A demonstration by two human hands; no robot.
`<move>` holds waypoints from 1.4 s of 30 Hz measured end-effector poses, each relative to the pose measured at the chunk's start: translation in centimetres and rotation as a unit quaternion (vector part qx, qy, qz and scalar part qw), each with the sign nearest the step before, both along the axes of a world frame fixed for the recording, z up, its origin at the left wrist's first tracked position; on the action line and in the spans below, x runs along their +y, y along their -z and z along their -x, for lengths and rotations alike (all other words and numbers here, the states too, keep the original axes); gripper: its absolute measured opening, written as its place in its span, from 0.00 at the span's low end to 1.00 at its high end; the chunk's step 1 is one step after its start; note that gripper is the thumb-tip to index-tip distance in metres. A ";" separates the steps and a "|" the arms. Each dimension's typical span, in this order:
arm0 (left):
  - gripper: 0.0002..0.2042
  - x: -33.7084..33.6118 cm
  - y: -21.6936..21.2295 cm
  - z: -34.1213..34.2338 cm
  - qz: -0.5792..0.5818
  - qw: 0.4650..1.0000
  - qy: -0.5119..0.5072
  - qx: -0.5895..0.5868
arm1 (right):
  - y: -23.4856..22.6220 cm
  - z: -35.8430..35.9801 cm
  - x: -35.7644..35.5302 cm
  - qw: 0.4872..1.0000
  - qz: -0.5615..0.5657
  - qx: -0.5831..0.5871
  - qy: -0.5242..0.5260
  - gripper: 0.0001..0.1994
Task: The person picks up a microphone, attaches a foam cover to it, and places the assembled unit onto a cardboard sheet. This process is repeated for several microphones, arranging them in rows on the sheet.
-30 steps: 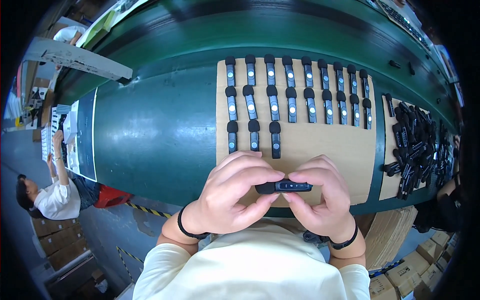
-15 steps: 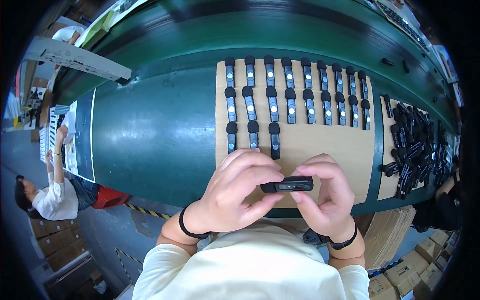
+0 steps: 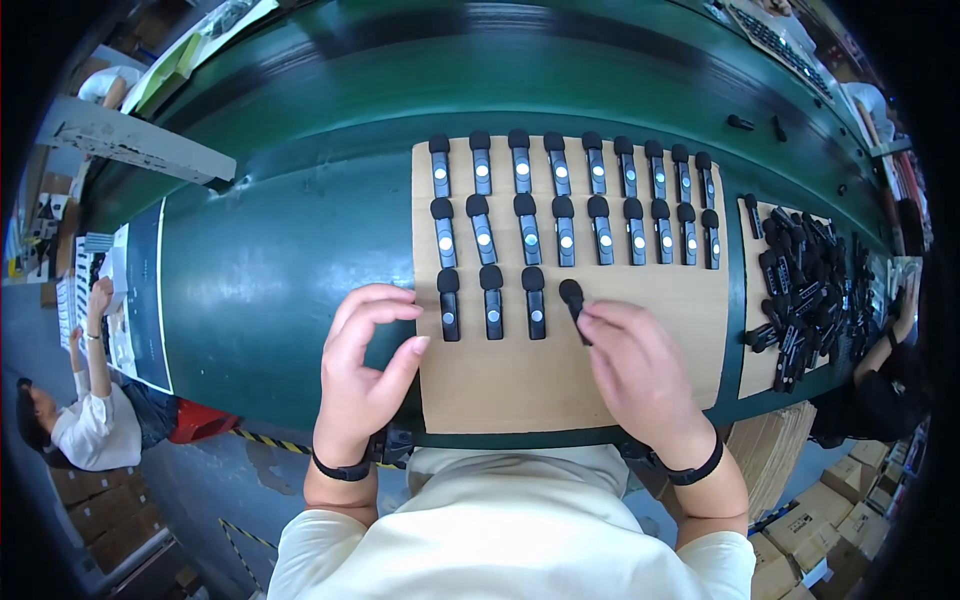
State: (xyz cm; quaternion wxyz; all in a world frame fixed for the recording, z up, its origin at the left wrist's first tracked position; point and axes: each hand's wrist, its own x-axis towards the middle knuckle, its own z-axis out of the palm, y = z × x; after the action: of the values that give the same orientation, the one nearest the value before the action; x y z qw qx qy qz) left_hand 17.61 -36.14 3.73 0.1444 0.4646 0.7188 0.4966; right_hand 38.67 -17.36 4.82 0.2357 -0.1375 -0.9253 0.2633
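Small black clip-on microphones with foam tops lie in rows on a flat cardboard sheet (image 3: 500,390). Two long rows run across its upper part, and a shorter row of three starts below them at the left. My right hand (image 3: 640,370) pinches another microphone (image 3: 572,295) by its lower end, just right of the last one (image 3: 536,305) in the short row. Its foam top points away from me, and it is slightly tilted; whether it touches the cardboard I cannot tell. My left hand (image 3: 370,360) is open and holds nothing, fingers curved apart at the cardboard's left edge.
A heap of similar black microphones (image 3: 800,290) covers a second cardboard piece at the right on the green table (image 3: 260,290). A grey beam (image 3: 140,140) juts in at upper left. One person (image 3: 95,420) works at the left, another (image 3: 890,370) at the right. Cartons (image 3: 805,530) stand lower right.
Both hands held the microphone near my body before. My left hand has let go and moved left; my right hand has carried the microphone forward to the short row.
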 end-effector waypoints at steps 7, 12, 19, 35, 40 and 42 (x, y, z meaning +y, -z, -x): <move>0.16 0.1 1.7 0.8 0.040 0.998 -0.018 -0.047 | 0.6 -0.1 -0.9 0.992 -0.078 -0.083 -0.048 0.12; 0.20 0.5 2.1 0.9 0.015 0.995 -0.025 -0.094 | 0.6 0.5 -0.6 0.988 -0.105 -0.107 -0.021 0.13; 0.22 0.5 2.2 0.9 0.014 0.992 -0.019 -0.120 | -3.1 -1.1 1.9 0.987 -0.085 -0.133 0.006 0.15; 0.17 -0.2 2.2 2.9 0.000 0.987 -0.125 -0.106 | 0.7 -3.8 35.3 0.932 -0.007 -0.218 0.288 0.18; 0.15 -0.7 1.2 3.1 0.003 0.982 -0.171 -0.077 | 3.6 -1.2 40.8 0.858 -0.100 -0.323 0.387 0.18; 0.15 -1.0 0.8 3.1 0.011 0.980 -0.184 -0.071 | 4.7 -1.2 42.4 0.850 -0.089 -0.327 0.405 0.17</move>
State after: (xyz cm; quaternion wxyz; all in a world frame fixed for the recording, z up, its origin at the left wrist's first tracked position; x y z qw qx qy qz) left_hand 14.55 -37.14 2.93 0.1061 0.2863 0.7854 0.5384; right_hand 39.90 25.04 0.08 0.0169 -0.5564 -0.8307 0.0013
